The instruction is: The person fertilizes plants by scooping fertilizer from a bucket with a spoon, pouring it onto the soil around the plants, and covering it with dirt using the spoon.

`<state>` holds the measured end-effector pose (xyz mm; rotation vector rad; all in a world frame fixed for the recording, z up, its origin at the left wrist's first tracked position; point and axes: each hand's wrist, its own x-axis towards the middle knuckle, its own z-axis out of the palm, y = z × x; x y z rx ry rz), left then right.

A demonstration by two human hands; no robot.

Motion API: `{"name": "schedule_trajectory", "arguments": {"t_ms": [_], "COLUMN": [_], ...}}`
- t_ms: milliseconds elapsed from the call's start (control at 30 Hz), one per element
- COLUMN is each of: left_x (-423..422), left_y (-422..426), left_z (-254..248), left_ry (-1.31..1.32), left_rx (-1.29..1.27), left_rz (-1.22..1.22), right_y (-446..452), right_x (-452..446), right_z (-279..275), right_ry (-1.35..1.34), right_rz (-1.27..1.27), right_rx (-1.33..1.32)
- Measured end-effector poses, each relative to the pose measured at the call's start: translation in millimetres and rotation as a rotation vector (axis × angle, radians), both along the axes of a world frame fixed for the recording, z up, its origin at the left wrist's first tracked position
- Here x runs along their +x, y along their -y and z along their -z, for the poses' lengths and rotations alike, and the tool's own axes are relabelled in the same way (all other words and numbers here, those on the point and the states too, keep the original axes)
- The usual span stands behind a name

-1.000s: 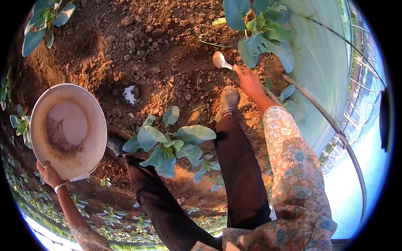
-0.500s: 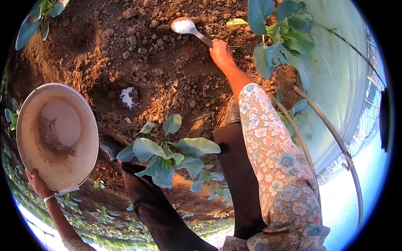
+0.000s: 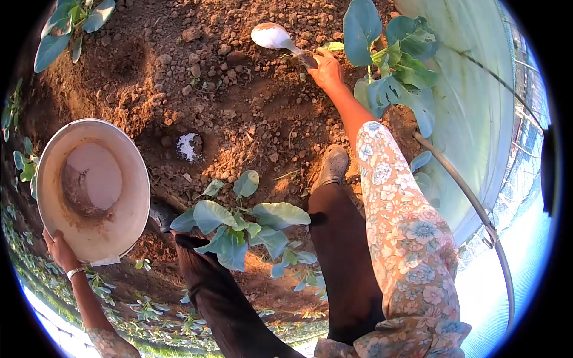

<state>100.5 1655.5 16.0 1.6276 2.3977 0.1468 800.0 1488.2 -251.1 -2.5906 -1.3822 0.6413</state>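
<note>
My left hand (image 3: 59, 250) grips the lower rim of a large pale bucket (image 3: 128, 221), which is tilted so that I see inside. White powdery or granular material (image 3: 104, 176) lies at its bottom. With my arm stretched forward, my right hand (image 3: 327, 70) is closed around the handle of a large spoon (image 3: 273, 37). White material fills much of the spoon's bowl, which hangs over the brown soil near a leafy plant (image 3: 397, 56). A small white heap (image 3: 188, 147) rests in a hollow of the soil, between the bucket and the spoon.
A leafy plant (image 3: 239, 224) grows between my legs. Another plant (image 3: 71, 27) stands at the upper left. My shoe (image 3: 334, 164) is on the soil. At the right are a curved pole (image 3: 465, 188) and greenish sheeting (image 3: 471, 113).
The bucket and my left hand have shifted slightly right in view. My right hand and the spoon also sit a little further right, and the spoon stays loaded.
</note>
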Motion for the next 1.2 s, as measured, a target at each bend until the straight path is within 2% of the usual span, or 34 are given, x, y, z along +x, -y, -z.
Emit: {"name": "schedule_trajectory", "arguments": {"t_ms": [67,100,133,167,200,233,267,300,433,500,533,633,667,733,767,800,833,867,967,1033,1067,1100,1200], "left_x": [4,8,2,6,-3,-10,15,38,38,54,54,60,90,94,104,100,87,54,70,92,66,59,54], "left_y": [0,0,-2,-3,-4,-8,-7,-5,-9,-4,-1,7,16,21,21,18,15,7,5,13,9,6,-1], "left_z": [-1,0,5,5,11,18,12,6,28,32,42,59,36,24,12,11,14,32,24,16,31,33,21], "left_ry": [0.003,0.019,-0.002,-0.040,-0.083,-0.128,-0.152,-0.175,-0.207,-0.215,-0.217,-0.252,-0.212,-0.211,-0.228,-0.218,-0.207,-0.268,-0.267,-0.263,-0.301,-0.351,-0.421], "left_rx": [-0.016,-0.035,-0.023,-0.035,-0.024,-0.008,-0.015,-0.025,0.018,0.033,0.051,0.080,0.045,0.018,-0.005,0.001,0.001,-0.038,-0.039,-0.017,-0.007,-0.042,-0.111], "left_rz": [-0.020,-0.022,0.005,0.007,0.039,0.070,0.053,0.039,0.125,0.151,0.187,0.194,0.083,0.061,0.035,0.058,0.081,0.216,0.120,0.079,0.126,0.143,0.134], "right_y": [-16,-3,9,19,26,46,62,77,123,148,164,207,220,245,253,258,282,284,299,291,307,299,301], "right_x": [-9,-19,-33,-46,-56,-55,-53,-51,-36,-13,2,72,100,155,172,181,200,190,142,98,92,89,117], "right_z": [15,13,3,-20,-56,-56,-79,-102,-210,-265,-292,-384,-415,-473,-495,-514,-519,-519,-485,-441,-402,-377,-268], "right_ry": [0.018,-0.095,-0.408,-0.551,-0.462,-0.187,-0.118,-0.080,-0.179,-0.142,-0.161,0.231,0.352,0.516,0.575,0.638,0.826,0.813,0.612,0.202,0.038,-0.157,-0.493], "right_rz": [0.107,0.152,0.346,0.362,0.301,0.124,0.059,-0.043,0.051,0.048,0.072,-0.008,0.034,0.125,0.093,0.157,0.101,0.199,0.413,0.558,0.488,0.671,1.019], "right_rx": [-0.397,-0.228,-0.116,-0.110,-0.163,-0.178,-0.196,-0.104,-0.020,0.010,0.126,0.031,-0.037,-0.102,-0.007,-0.051,-0.057,-0.067,-0.089,-0.198,-0.088,-0.401,-0.442]}}
